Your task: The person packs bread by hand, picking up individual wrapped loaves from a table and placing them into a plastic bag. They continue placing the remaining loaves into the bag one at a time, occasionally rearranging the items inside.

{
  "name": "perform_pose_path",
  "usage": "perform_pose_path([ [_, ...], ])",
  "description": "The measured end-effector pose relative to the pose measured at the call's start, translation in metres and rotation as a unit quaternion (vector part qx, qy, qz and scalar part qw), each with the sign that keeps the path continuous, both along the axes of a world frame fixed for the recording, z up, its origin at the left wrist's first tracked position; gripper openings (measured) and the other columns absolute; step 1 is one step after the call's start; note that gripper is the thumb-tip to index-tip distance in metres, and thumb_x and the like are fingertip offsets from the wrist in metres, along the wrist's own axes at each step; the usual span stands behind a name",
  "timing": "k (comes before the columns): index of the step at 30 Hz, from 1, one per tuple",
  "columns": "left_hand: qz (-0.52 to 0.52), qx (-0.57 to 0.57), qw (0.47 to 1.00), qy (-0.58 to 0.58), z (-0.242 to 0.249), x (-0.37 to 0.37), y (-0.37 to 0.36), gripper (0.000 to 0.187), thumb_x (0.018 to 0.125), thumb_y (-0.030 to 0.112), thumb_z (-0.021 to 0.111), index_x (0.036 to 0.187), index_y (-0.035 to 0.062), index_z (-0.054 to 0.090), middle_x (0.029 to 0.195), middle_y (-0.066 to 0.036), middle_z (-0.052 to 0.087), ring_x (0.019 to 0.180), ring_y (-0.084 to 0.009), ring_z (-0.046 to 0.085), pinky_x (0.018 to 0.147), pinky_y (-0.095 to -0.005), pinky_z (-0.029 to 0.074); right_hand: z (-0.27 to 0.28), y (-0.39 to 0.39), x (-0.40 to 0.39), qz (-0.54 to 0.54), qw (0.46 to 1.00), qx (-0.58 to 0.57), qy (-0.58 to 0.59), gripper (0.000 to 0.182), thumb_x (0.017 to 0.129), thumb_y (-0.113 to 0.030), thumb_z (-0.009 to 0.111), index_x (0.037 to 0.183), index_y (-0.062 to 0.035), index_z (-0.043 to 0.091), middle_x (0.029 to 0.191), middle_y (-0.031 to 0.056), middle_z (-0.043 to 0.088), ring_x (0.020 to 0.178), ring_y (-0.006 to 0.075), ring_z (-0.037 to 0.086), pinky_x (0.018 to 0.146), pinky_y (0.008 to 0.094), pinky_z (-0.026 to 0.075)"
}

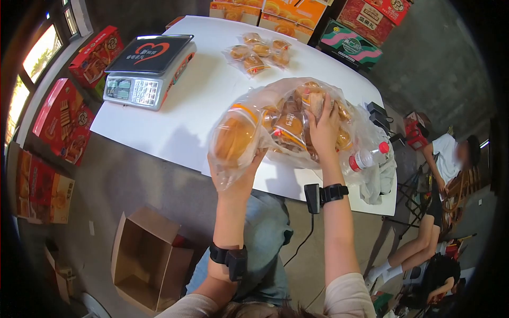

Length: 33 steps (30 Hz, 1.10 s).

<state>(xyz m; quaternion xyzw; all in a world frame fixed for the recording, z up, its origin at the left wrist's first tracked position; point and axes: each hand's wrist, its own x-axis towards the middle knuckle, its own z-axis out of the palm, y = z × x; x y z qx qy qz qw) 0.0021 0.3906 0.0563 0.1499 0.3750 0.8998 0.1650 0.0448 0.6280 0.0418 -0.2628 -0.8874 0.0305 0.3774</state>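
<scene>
My left hand [238, 172] is wrapped around a clear plastic packet holding a large round golden bun [231, 139], at the near left of a big bag. That big transparent bag [275, 95] lies on the white table, with several individually wrapped buns [289, 127] inside. My right hand [325, 130] reaches over the bag's right part, thumb and fingers closed around a small light-brown wrapped pastry [315, 103]. Farther back lies a small group of wrapped buns [260, 50].
A digital scale [148, 71] stands on the table's [175, 127] left side. At the right lie a bottle with a red cap [366, 158] and crumpled plastic. An open cardboard box [146, 259] sits on the floor. Gift boxes [352, 45] line the back; a seated person [445, 159] is at right.
</scene>
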Motion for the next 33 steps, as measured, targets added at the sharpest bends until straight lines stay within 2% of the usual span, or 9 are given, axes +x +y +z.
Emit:
perform_pose_path([
  [2, -0.024, 0.078, 0.995, -0.055, 0.005, 0.001, -0.008, 0.048, 0.09, 0.036, 0.035, 0.12, 0.0005, 0.046, 0.114, -0.01, 0.054, 0.11, -0.0195, 0.05, 0.095, -0.0389, 0.039, -0.006, 0.0, 0.0, -0.02, 1.0, 0.017, -0.01, 0.07, 0.081, -0.035, 0.059, 0.136, -0.0103, 0.025, 0.127, 0.0304, 0.035, 0.114, 0.0434, 0.039, 0.093, 0.05, 0.033],
  [4, -0.038, -0.012, 0.998, -0.044, 0.009, -0.001, -0.016, 0.053, 0.079, 0.002, 0.058, 0.127, 0.0002, 0.036, 0.124, -0.014, 0.045, 0.114, -0.0243, 0.045, 0.098, -0.038, 0.039, -0.009, -0.006, 0.002, -0.084, 0.991, 0.094, -0.053, 0.069, 0.081, -0.038, 0.058, 0.135, -0.0082, 0.028, 0.126, 0.0274, 0.037, 0.113, 0.0408, 0.04, 0.092, 0.0507, 0.033],
  [7, -0.07, 0.012, 0.987, -0.147, 0.005, -0.005, -0.02, 0.048, 0.076, -0.006, 0.056, 0.122, -0.0052, 0.041, 0.117, -0.014, 0.051, 0.108, -0.0218, 0.05, 0.096, -0.034, 0.04, 0.007, -0.023, 0.02, -0.123, 0.98, 0.109, -0.115, 0.065, 0.081, -0.037, 0.057, 0.133, -0.0058, 0.032, 0.127, 0.0242, 0.036, 0.113, 0.0385, 0.04, 0.092, 0.0504, 0.031],
  [10, -0.015, -0.071, 0.997, -0.038, 0.008, 0.0, -0.026, 0.039, 0.088, 0.027, 0.044, 0.118, 0.0021, 0.048, 0.108, -0.013, 0.056, 0.098, -0.0171, 0.054, 0.084, -0.0286, 0.043, 0.03, -0.039, 0.042, -0.116, 0.979, 0.099, -0.138, 0.061, 0.083, -0.036, 0.055, 0.131, -0.0047, 0.035, 0.13, 0.0219, 0.034, 0.114, 0.0373, 0.039, 0.092, 0.05, 0.03],
  [17, -0.056, -0.157, 0.986, -0.014, 0.029, 0.006, -0.034, 0.037, 0.085, 0.017, 0.055, 0.12, 0.0068, 0.048, 0.081, -0.007, 0.06, 0.077, -0.0114, 0.055, 0.07, -0.022, 0.042, 0.044, -0.074, 0.079, 0.055, 0.996, -0.07, 0.03, 0.055, 0.087, -0.029, 0.051, 0.133, -0.0073, 0.033, 0.129, 0.0178, 0.037, 0.11, 0.0286, 0.045, 0.087, 0.0347, 0.039],
  [19, -0.075, -0.208, 0.975, 0.033, 0.029, 0.009, -0.034, 0.04, 0.083, 0.018, 0.058, 0.122, 0.0095, 0.048, 0.072, -0.004, 0.057, 0.072, -0.01, 0.054, 0.067, -0.0225, 0.041, 0.053, -0.093, 0.086, 0.27, 0.761, -0.579, 0.114, 0.054, 0.087, -0.019, 0.052, 0.135, -0.0086, 0.031, 0.125, 0.0143, 0.044, 0.104, 0.0231, 0.05, 0.084, 0.0284, 0.041],
  [25, -0.034, -0.306, 0.927, 0.216, 0.023, 0.015, -0.029, 0.048, 0.083, 0.024, 0.059, 0.126, 0.0102, 0.044, 0.073, -0.009, 0.06, 0.074, -0.0143, 0.058, 0.07, -0.0282, 0.043, 0.046, -0.118, 0.074, 0.356, 0.672, -0.633, 0.149, 0.065, 0.083, -0.008, 0.058, 0.138, -0.0087, 0.024, 0.125, 0.0139, 0.044, 0.107, 0.0211, 0.049, 0.088, 0.0312, 0.042],
  [30, 0.029, -0.399, 0.91, 0.112, 0.018, 0.016, -0.026, 0.046, 0.087, 0.035, 0.05, 0.116, 0.0, 0.05, 0.083, -0.019, 0.063, 0.083, -0.0284, 0.062, 0.075, -0.0384, 0.045, 0.064, -0.11, 0.079, 0.33, 0.777, -0.476, 0.247, 0.072, 0.076, -0.001, 0.064, 0.136, -0.0042, 0.025, 0.126, 0.0145, 0.042, 0.114, 0.0235, 0.046, 0.096, 0.0336, 0.038],
  [33, 0.003, -0.617, 0.766, 0.178, 0.014, 0.011, -0.026, 0.054, 0.089, 0.045, 0.039, 0.1, -0.0055, 0.056, 0.088, -0.024, 0.061, 0.086, -0.0362, 0.06, 0.077, -0.0429, 0.044, 0.069, -0.1, 0.079, 0.265, 0.879, -0.334, 0.215, 0.062, 0.074, -0.001, 0.066, 0.129, -0.0019, 0.037, 0.126, 0.0114, 0.044, 0.114, 0.0221, 0.046, 0.098, 0.0339, 0.036],
])
